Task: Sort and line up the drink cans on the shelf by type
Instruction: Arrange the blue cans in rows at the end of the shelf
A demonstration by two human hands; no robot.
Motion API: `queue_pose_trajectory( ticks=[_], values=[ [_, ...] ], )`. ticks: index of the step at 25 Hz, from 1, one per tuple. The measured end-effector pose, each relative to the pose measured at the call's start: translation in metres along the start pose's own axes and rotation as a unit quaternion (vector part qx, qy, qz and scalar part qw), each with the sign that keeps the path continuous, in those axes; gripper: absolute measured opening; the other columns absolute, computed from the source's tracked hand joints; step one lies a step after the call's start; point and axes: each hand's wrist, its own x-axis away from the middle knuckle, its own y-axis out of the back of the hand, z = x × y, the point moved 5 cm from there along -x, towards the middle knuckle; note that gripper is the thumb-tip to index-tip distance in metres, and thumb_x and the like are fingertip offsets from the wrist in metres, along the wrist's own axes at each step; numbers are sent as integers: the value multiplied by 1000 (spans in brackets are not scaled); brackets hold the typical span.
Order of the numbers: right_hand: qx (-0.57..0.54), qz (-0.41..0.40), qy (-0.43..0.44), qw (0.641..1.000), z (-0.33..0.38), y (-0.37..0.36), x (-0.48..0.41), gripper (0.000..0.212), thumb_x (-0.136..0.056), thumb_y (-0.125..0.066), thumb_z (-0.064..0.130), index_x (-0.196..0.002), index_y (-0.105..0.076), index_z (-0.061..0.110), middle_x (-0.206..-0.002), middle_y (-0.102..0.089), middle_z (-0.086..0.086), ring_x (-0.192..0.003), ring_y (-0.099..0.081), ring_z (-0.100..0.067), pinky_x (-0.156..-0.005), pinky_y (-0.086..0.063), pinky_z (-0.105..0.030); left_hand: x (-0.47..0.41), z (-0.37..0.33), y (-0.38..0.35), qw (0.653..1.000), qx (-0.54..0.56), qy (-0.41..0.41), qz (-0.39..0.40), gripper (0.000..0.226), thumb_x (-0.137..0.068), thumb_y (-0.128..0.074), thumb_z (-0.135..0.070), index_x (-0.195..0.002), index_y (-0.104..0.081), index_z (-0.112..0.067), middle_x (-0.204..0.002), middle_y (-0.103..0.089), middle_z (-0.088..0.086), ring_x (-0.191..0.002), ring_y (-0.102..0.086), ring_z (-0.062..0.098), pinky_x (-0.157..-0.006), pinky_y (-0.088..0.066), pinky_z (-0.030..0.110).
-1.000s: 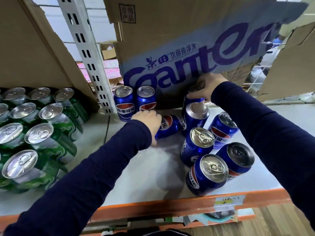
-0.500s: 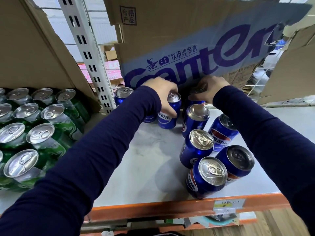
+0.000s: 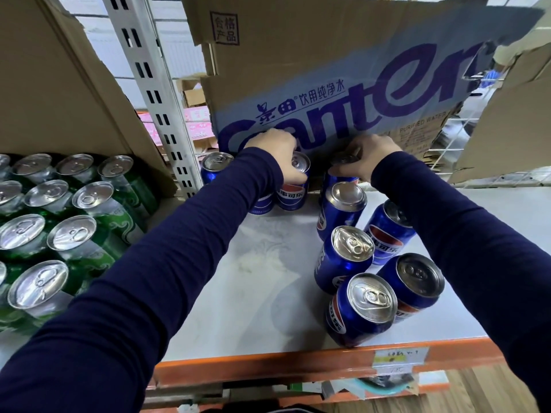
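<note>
The printed Ganten cardboard sheet [image 3: 328,84] fills my view, standing just behind both sets of fingertips. Below them, the grey shelf board [image 3: 253,278] runs toward me to its orange front edge [image 3: 298,365]. A white slotted upright [image 3: 155,93] rises to the left of my left fingers.

Well to the left of those fingers stand the green cans [image 3: 71,234]. I count nine whole tops, with more cut off by the frame edge.

I count nine blue Pepsi cans, all upright on the shelf. My left hand [image 3: 277,147] has its fingers curled over the top of one blue can [image 3: 293,192]. Two more sit just left of those fingers, one mostly behind my sleeve.

My right hand [image 3: 369,156] grips the rim of the rearmost can [image 3: 343,162], fingers bent round its top. Five cans [image 3: 360,308] cluster nearer me than those fingers.

A small yellow label [image 3: 396,357] is on the orange edge.
</note>
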Motion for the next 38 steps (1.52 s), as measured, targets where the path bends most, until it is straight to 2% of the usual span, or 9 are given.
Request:
queue_pose_trajectory(
  ticks=[2,6,13,17,21,25,29,34,38],
  values=[
    [1,-1,1,1000,-1,-1,0,59,-71,-72,49,-116,-57,15,-101,-59,-5,-84,-52,-19,-69,-42,-28,-1,3,5,1000,-15,6,-2,48,-70,-68,-56,-82,-61,-11,-85,-60,7,-77,-55,25,-61,-40,33],
    [-9,-7,-3,1000,-4,-1,0,60,-71,-70,50,-117,-59,14,-105,-64,-5,-86,-56,-20,-73,-47,-29,3,7,4,999,3,6,-39,63,-68,-69,-60,-113,-57,-16,-115,-53,5,-105,-53,24,-72,-39,33],
    [-17,-114,25,993,16,44,14,53,-69,-70,53,-105,-66,14,-93,-65,-6,-84,-58,-23,-74,-48,-30,29,28,-4,995,73,-21,-70,41,-80,-64,-38,-116,-60,-18,-118,-52,7,-111,-49,28,-90,-46,40],
    [-86,-200,94,971,47,79,31,39,-65,-67,44,-93,-68,18,-86,-66,-4,-80,-58,-18,-72,-47,-28,55,54,5,989,97,3,-110,32,-80,-65,-29,-110,-63,-16,-112,-58,10,-103,-55,29,-86,-47,37],
    [-105,-88,189,972,92,73,48,41,-62,-67,44,-93,-69,19,-85,-68,-1,-76,-60,-15,-72,-52,-30,77,76,13,990,106,18,-92,34,-83,-65,-23,-115,-63,-15,-112,-59,11,-104,-55,28,-89,-44,34],
    [-2,26,247,969,143,23,61,46,-62,-76,51,-93,-69,18,-84,-69,1,-75,-63,-16,-71,-51,-30,110,95,7,982,131,64,-122,29,-87,-58,-16,-115,-63,-15,-113,-61,9,-103,-58,28,-89,-43,33],
    [93,32,258,961,182,-21,63,54,-63,-70,60,-83,-68,10,-78,-69,-6,-72,-61,-23,-67,-51,-35,151,110,-31,971,163,124,-123,28,-85,-53,-7,-111,-65,-10,-110,-63,13,-99,-60,33,-88,-48,38],
    [143,26,197,970,205,-44,57,63,-64,-64,65,-67,-59,3,-60,-57,-7,-64,-55,-28,-54,-42,-31,193,121,-97,974,142,175,-3,38,-89,-53,-21,-125,-56,-8,-128,-51,14,-117,-48,32,-99,-38,34],
    [147,44,150,977,210,-65,52,61,-69,-58,69,-60,-44,11,-59,-47,-1,-64,-52,-24,-48,-32,-27,210,117,-106,985,80,136,-75,30,-81,-58,-21,-105,-64,-4,-112,-60,15,-101,-57,35,-84,-50,38]
  ],
)
